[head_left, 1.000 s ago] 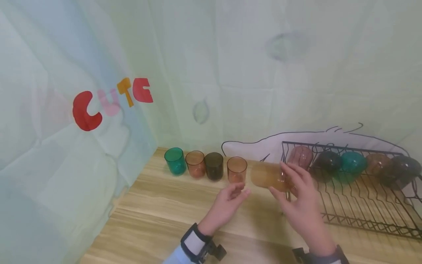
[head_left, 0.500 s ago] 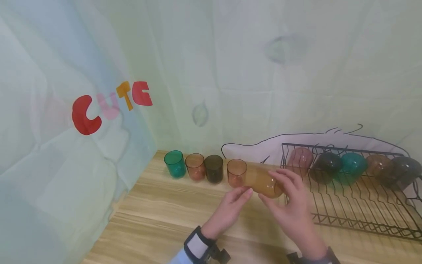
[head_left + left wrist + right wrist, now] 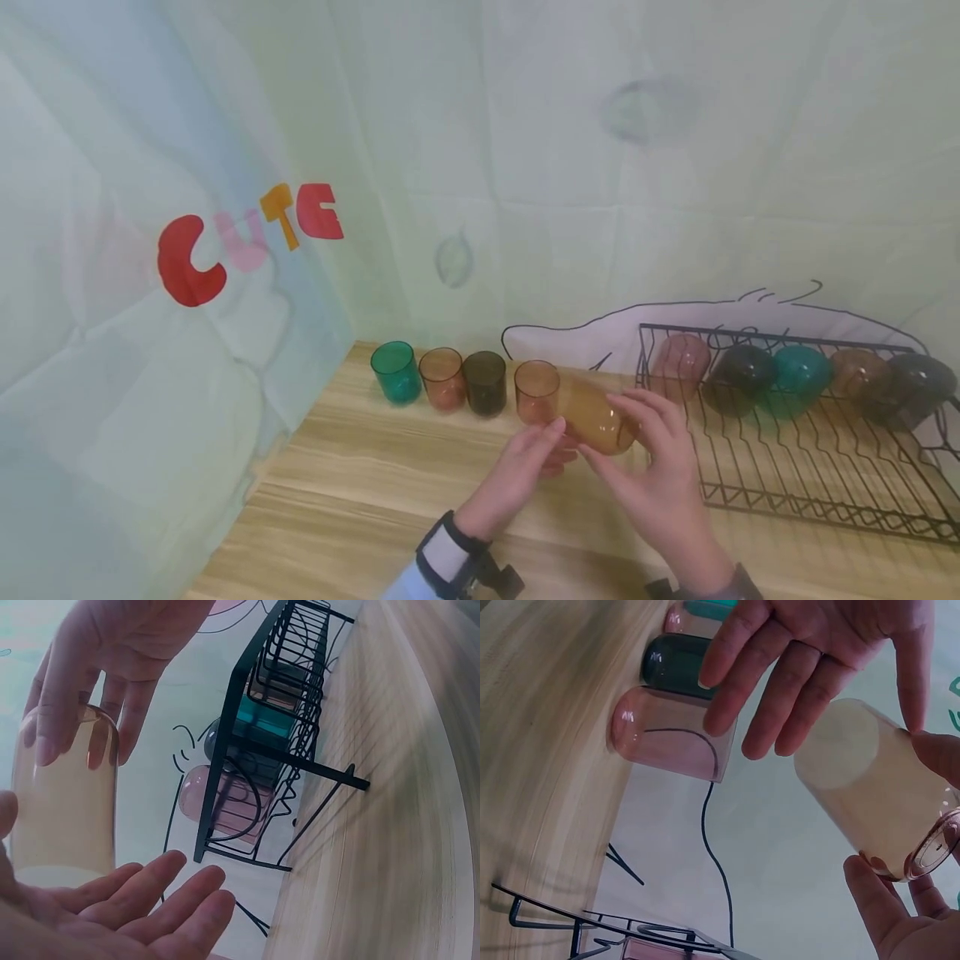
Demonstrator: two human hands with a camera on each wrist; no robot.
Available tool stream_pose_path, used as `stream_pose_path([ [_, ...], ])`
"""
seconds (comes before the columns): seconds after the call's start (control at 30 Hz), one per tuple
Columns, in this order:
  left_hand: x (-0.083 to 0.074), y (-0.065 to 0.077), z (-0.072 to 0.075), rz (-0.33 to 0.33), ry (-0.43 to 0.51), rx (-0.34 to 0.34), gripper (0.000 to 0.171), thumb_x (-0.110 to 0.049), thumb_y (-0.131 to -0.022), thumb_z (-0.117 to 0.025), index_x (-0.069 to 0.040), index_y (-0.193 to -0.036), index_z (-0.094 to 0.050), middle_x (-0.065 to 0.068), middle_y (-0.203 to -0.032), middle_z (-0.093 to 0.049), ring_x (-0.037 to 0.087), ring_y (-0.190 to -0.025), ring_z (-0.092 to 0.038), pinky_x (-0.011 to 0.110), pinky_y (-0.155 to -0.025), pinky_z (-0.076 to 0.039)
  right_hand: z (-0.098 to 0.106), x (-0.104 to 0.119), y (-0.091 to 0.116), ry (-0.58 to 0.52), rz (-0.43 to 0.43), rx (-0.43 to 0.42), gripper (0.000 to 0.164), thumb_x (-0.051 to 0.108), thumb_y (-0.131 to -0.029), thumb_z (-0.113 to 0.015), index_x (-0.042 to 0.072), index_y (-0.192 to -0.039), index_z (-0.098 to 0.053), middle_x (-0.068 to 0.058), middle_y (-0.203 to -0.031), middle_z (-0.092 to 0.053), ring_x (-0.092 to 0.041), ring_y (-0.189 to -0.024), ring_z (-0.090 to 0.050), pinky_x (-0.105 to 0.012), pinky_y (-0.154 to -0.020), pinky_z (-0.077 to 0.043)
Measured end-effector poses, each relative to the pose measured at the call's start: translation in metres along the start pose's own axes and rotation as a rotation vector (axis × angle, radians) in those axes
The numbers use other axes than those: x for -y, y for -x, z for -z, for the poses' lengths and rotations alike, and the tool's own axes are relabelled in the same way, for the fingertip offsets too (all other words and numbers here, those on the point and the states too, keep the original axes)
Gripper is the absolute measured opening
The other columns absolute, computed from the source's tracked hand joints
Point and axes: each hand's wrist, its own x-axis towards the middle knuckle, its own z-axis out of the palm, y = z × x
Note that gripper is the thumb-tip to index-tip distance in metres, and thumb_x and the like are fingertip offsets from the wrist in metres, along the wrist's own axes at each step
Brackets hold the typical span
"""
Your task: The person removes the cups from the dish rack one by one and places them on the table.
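In the head view an amber cup (image 3: 597, 423) is held tilted on its side above the table, mouth toward the left. My right hand (image 3: 660, 483) grips it near the base with thumb and fingers, as the right wrist view also shows around the cup (image 3: 870, 780). At the mouth end is my left hand (image 3: 517, 475), thumb and fingertips right at the rim. In the left wrist view that hand's fingers (image 3: 161, 900) are straight and spread beside the cup (image 3: 64, 802). A pinkish-orange cup (image 3: 537, 396) stands upright just behind the left hand.
Upright along the wall stand a green cup (image 3: 397, 375), another orange cup (image 3: 444, 382) and a dark cup (image 3: 487, 386). At right, a black wire rack (image 3: 817, 487) bears several upturned cups, among them a pink cup (image 3: 682, 367) and a teal cup (image 3: 801, 379).
The right hand has brought the amber cup left and slightly lower, away from the rack. The left hand has come up to the cup's mouth, and its fingers have shifted about the rim.
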Motion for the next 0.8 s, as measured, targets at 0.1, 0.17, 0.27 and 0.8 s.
stream_pose_path([
  [0.1,0.000,-0.001,0.000,-0.008,0.018,-0.022,0.052,-0.054,-0.094,-0.040,-0.012,-0.119,-0.056,0.003,-0.119,-0.065,0.021,-0.111,-0.061,0.044,-0.100,-0.046,-0.001,0.000,0.001,0.016,-0.023,0.012,0.074,0.012,-0.059,-0.088,0.021,-0.126,-0.057,-0.006,-0.129,-0.047,-0.014,-0.119,-0.044,-0.013,-0.092,-0.046],
  [0.17,-0.001,-0.002,-0.001,-0.018,0.029,-0.039,0.050,-0.053,-0.094,-0.042,-0.012,-0.120,-0.056,0.003,-0.119,-0.065,0.019,-0.109,-0.062,0.044,-0.099,-0.046,-0.001,0.000,0.002,0.052,-0.039,0.023,0.074,0.015,-0.060,-0.088,0.023,-0.126,-0.057,-0.004,-0.129,-0.048,-0.012,-0.118,-0.044,-0.011,-0.091,-0.046],
  [0.27,-0.003,-0.003,0.000,-0.035,0.049,-0.070,0.049,-0.051,-0.094,-0.045,-0.011,-0.121,-0.055,0.005,-0.118,-0.065,0.019,-0.108,-0.063,0.043,-0.098,-0.047,-0.002,0.000,0.004,0.096,-0.036,0.031,0.073,0.018,-0.060,-0.088,0.024,-0.126,-0.058,-0.002,-0.130,-0.048,-0.012,-0.118,-0.043,-0.011,-0.090,-0.046],
  [0.8,-0.013,-0.006,0.000,-0.116,0.142,-0.128,0.045,-0.041,-0.088,-0.062,-0.018,-0.125,-0.052,0.004,-0.116,-0.063,0.023,-0.103,-0.063,0.039,-0.085,-0.055,-0.011,-0.005,0.012,-0.024,-0.089,0.042,0.084,0.006,-0.059,-0.087,0.022,-0.133,-0.051,-0.005,-0.131,-0.043,-0.017,-0.120,-0.044,-0.038,-0.087,-0.053],
])
